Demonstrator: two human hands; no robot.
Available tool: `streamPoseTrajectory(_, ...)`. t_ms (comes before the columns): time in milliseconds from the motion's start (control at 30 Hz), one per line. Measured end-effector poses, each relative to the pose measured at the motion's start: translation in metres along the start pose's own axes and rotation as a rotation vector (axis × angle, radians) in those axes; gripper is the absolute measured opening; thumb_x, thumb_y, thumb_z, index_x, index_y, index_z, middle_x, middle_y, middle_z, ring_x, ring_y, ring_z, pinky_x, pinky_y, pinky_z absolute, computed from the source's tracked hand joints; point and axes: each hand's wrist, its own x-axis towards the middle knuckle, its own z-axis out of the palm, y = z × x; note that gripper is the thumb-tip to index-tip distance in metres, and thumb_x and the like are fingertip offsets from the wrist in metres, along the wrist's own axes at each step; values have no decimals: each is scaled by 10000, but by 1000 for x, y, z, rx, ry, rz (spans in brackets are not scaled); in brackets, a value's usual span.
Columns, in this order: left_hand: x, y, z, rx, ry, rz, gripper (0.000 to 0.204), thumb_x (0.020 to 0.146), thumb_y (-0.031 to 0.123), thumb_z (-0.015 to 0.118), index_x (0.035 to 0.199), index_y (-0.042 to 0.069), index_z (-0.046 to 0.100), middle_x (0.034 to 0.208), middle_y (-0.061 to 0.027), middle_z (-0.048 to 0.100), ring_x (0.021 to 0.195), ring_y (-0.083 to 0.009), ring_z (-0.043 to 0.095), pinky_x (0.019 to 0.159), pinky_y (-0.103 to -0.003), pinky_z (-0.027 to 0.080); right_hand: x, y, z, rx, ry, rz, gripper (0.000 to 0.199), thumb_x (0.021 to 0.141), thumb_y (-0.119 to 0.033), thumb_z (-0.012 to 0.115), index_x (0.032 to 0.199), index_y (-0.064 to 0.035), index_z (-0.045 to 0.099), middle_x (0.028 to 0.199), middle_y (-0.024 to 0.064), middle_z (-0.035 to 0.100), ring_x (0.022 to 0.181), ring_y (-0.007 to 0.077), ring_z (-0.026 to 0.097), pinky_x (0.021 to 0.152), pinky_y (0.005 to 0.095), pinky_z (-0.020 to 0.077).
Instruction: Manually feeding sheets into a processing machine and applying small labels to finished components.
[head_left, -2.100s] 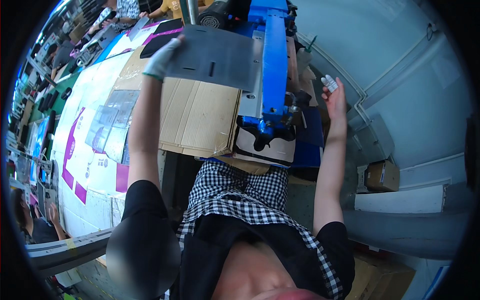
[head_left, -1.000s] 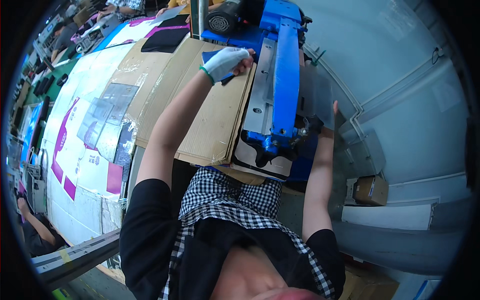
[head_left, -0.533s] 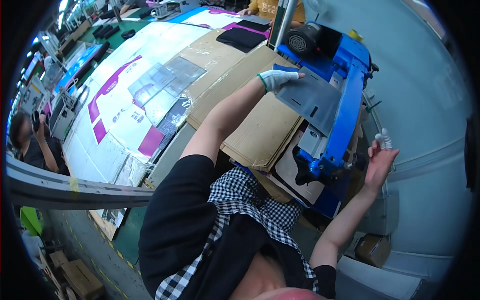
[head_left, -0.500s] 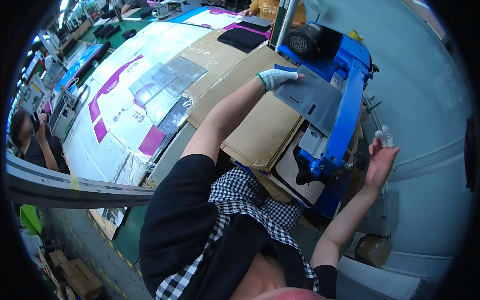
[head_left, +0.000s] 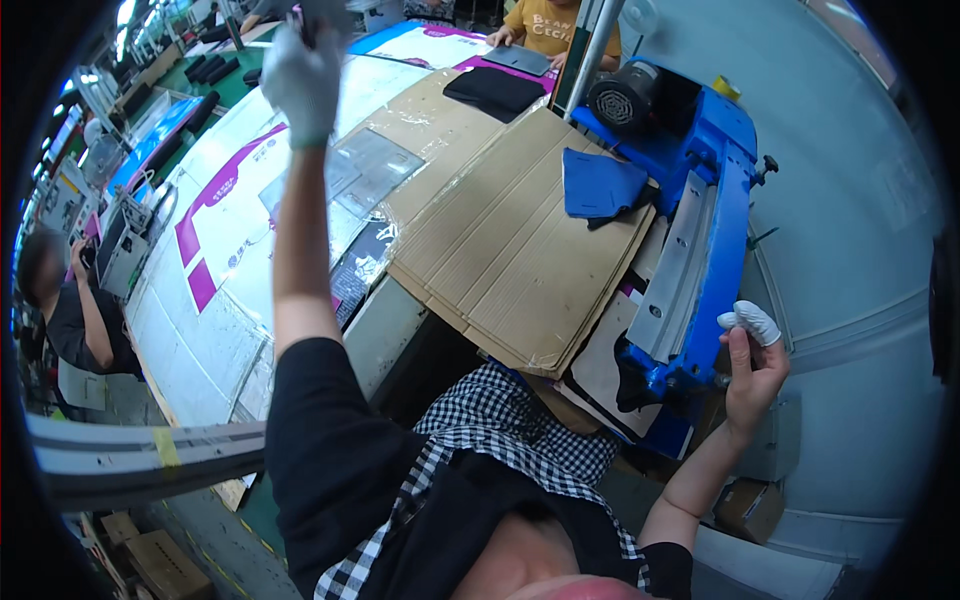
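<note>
My left hand (head_left: 302, 88), in a white glove, is raised over the far left part of the table and smeared by motion. Its fingers look closed around a grey sheet (head_left: 330, 18), blurred and partly cut off by the top edge. My right hand (head_left: 757, 375), with white covers on some fingertips, hovers beside the front end of a blue machine (head_left: 722, 225). Its fingers are loosely bent, a little apart, with nothing seen in them. Along the machine runs a long metal bar (head_left: 677, 262). A small blue sheet (head_left: 603, 185) lies on stacked cardboard (head_left: 500, 240) beside it.
The machine's round motor (head_left: 620, 97) stands at the back. Clear sheets (head_left: 385, 165) and a black folded piece (head_left: 492, 93) lie on the large table. Across it, a co-worker's hand (head_left: 500, 38) is near a grey panel (head_left: 516, 60). A metal rail (head_left: 150, 450) crosses at left.
My left hand has swung from the machine to the far left, and the grey sheet has left the machine, uncovering the blue sheet and metal bar. My right hand's fingers have bent more.
</note>
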Motion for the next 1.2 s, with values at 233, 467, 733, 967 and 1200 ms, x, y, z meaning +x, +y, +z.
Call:
streamPoseTrajectory(233,-14,-34,125,153,-821,40,308,836,346,512,831,61,629,720,-97,611,610,-239,577,535,-346,437,-7,11,-5,27,83,-15,252,819,-63,598,1059,9,578,753,75,650,545,92,533,539,191,455)
streamPoseTrajectory(467,-245,164,26,-1077,-1606,-376,265,821,302,572,961,79,595,802,-57,614,651,-140,593,566,-250,488,-15,13,1,34,146,-23,282,828,-120,614,1076,9,571,646,66,620,451,77,481,434,168,402)
streamPoseTrajectory(733,-323,283,-90,-1005,-1447,-350,268,882,298,479,803,52,551,671,-82,583,586,-174,574,528,-281,467,-17,16,9,79,323,-84,306,827,-159,624,1081,3,571,595,51,591,414,63,453,378,164,367)
streamPoseTrajectory(967,-320,280,-84,-1163,-1429,-501,322,904,321,434,805,34,543,644,-67,552,568,-167,539,529,-286,437,-14,19,7,-11,315,-143,278,842,-185,605,1049,-1,579,609,43,602,402,67,469,372,168,375)
streamPoseTrajectory(1200,-310,274,-85,-1418,-1531,-1028,364,918,373,424,844,34,533,611,-38,499,481,-122,456,430,-235,384,-15,17,7,-56,311,-146,277,851,-218,590,1022,-1,584,636,45,618,401,86,500,375,173,398)
